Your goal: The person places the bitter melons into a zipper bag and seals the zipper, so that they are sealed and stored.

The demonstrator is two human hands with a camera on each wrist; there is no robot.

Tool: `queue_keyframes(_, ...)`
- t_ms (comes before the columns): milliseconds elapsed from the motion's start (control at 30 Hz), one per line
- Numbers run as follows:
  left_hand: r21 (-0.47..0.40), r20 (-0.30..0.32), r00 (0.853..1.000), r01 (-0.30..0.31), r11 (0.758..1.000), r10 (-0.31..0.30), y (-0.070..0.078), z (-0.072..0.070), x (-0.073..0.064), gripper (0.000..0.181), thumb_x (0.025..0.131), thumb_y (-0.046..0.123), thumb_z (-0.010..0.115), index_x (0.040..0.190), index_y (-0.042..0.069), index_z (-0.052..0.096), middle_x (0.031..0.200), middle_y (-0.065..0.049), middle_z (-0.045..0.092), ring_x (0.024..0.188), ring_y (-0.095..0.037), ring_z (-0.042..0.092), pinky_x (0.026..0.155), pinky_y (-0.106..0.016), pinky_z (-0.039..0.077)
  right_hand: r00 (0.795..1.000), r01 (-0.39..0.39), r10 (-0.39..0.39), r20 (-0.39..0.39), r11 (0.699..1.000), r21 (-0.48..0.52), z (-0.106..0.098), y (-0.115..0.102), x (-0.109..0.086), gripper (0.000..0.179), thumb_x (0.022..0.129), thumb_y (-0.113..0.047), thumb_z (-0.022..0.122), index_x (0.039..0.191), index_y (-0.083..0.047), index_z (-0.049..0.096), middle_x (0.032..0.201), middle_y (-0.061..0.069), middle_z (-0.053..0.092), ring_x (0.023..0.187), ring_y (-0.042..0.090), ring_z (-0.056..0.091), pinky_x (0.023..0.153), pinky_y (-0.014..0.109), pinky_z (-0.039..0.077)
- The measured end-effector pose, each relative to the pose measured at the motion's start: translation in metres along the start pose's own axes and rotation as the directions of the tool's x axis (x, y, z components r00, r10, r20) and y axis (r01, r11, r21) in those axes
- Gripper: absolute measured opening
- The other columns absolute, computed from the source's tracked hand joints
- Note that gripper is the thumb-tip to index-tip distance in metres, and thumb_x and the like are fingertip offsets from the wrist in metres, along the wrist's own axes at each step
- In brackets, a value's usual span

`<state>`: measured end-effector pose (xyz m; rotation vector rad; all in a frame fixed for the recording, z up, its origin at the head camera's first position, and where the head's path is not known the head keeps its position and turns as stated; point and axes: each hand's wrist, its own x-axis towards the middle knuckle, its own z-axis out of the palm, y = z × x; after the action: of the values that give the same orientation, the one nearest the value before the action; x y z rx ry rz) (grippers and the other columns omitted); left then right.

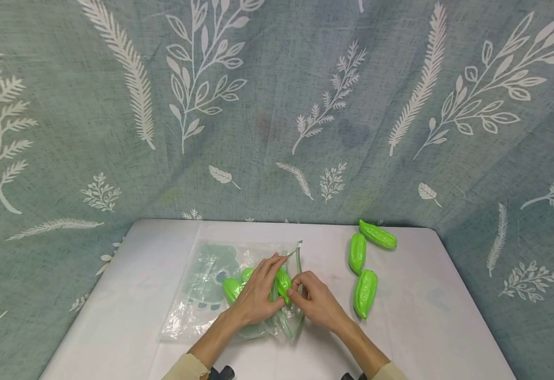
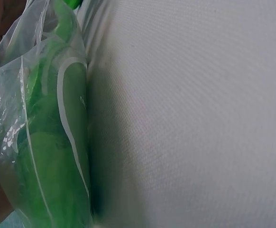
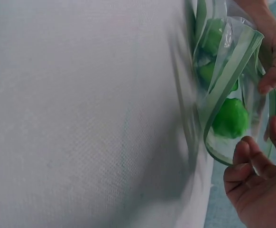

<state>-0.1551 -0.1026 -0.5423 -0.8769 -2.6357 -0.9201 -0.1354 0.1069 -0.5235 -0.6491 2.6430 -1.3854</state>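
Note:
A clear zip bag [image 1: 205,285] with a green print lies on the white table [image 1: 424,316] and holds several green toy gourds [image 1: 231,289]. My left hand [image 1: 257,293] holds up the upper rim of the bag's mouth. My right hand [image 1: 312,298] pinches the lower rim beside a gourd [image 1: 283,282] sitting in the opening. In the right wrist view the bag mouth [image 3: 223,80] gapes, with a gourd [image 3: 230,118] inside, the left hand [image 3: 273,52] on the rim above and the right hand [image 3: 256,185] curled at the rim below. The left wrist view shows the filled bag [image 2: 38,142] up close.
Three loose green gourds lie on the table to the right of my hands: one at the back [image 1: 377,235], one in the middle [image 1: 357,253] and one nearest [image 1: 365,293]. A leaf-patterned teal cloth [image 1: 277,105] hangs behind and around the table.

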Motion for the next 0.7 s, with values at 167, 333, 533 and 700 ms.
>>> queue_keyframes(167,0.01,0.005,1.0,0.0,1.0,0.0,-0.0006,0.0004,-0.0003,0.092,0.075,0.025,0.066,0.158,0.015,0.029,0.155,-0.003,0.037,0.147,-0.037,0.033,0.118,-0.055,0.03,1.0,-0.015,0.015,0.002,1.0,0.017,-0.0002,-0.0012,-0.0013,0.014,0.1,-0.033,0.061,0.097,-0.019,0.06,0.106,-0.006,0.064,0.076,0.018,0.056,0.058,0.026,0.048)
queue_keyframes(333,0.006,0.013,1.0,0.011,1.0,-0.011,-0.0001,0.0007,-0.0001,0.091,0.076,0.027,0.066,0.158,0.015,0.029,0.155,-0.002,0.036,0.147,-0.037,0.032,0.118,-0.054,0.03,0.999,-0.031,0.03,0.026,0.999,0.041,-0.0001,-0.0001,-0.0014,0.015,0.101,-0.033,0.059,0.094,-0.02,0.059,0.129,0.003,0.067,0.078,0.016,0.062,0.059,0.026,0.05)
queue_keyframes(533,-0.006,0.01,1.0,-0.003,1.0,0.004,0.0007,0.0014,0.0005,0.089,0.081,0.028,0.069,0.159,0.014,0.029,0.155,-0.004,0.036,0.147,-0.038,0.031,0.118,-0.057,0.029,0.998,-0.018,0.014,0.06,0.997,0.078,0.0015,0.0022,-0.0015,0.014,0.1,-0.033,0.06,0.095,-0.02,0.059,0.137,0.007,0.062,0.078,0.012,0.062,0.061,0.026,0.052)
queue_keyframes(700,-0.01,-0.004,1.0,-0.015,1.0,0.015,0.0003,0.0024,0.0019,0.089,0.08,0.025,0.071,0.158,0.012,0.03,0.155,-0.005,0.037,0.146,-0.038,0.033,0.117,-0.058,0.029,0.998,-0.005,-0.002,0.069,0.996,0.09,0.0026,0.0017,-0.0015,0.013,0.101,-0.032,0.06,0.097,-0.02,0.059,0.14,0.007,0.06,0.079,0.013,0.061,0.063,0.026,0.052)
